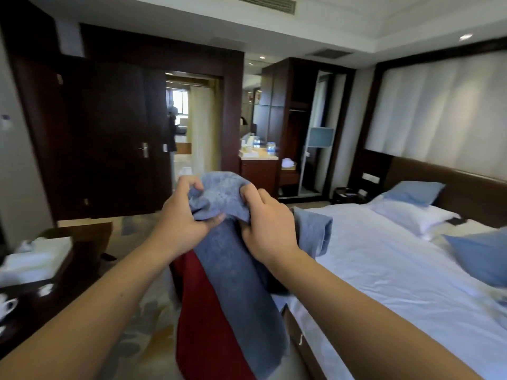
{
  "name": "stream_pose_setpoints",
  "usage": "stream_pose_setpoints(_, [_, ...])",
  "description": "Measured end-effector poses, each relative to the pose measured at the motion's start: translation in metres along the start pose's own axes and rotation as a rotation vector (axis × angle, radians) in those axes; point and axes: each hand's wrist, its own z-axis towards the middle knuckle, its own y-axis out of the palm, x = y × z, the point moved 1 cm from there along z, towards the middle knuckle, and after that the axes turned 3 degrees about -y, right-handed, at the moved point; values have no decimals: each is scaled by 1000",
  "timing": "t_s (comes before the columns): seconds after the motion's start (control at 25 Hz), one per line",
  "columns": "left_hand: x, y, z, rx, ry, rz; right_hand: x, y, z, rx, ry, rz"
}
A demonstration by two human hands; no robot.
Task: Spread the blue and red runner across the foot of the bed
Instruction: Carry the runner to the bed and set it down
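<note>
The runner point(233, 278) is a long cloth, blue on one face and dark red on the other, bunched and hanging down in front of me. My left hand point(182, 215) and my right hand point(267, 223) both grip its upper blue end at chest height, close together. One blue fold drapes to the right over the corner of the bed point(384, 270). The red side shows below my left wrist. The bed has a white sheet and lies to my right, its near corner under the hanging cloth.
Blue and white pillows point(414, 198) lie by the dark headboard point(452, 187). A dark table point(41, 283) with white cups and cloths stands at my left. Dark wardrobe doors point(109, 138) and an open doorway point(192, 124) are ahead, patterned carpet below.
</note>
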Motion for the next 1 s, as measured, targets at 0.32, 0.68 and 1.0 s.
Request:
stream_pose_setpoints(0.32, [-107,106,210,-285,-35,-365,132,87,136,66,112,-247])
stream_pose_setpoints(0.68, [-224,343,390,-628,-244,-552,396,203,201,123,191,-347])
stream_pose_setpoints(1.0, [-245,541,559,-666,-316,-694,617,264,293,106,271,-428])
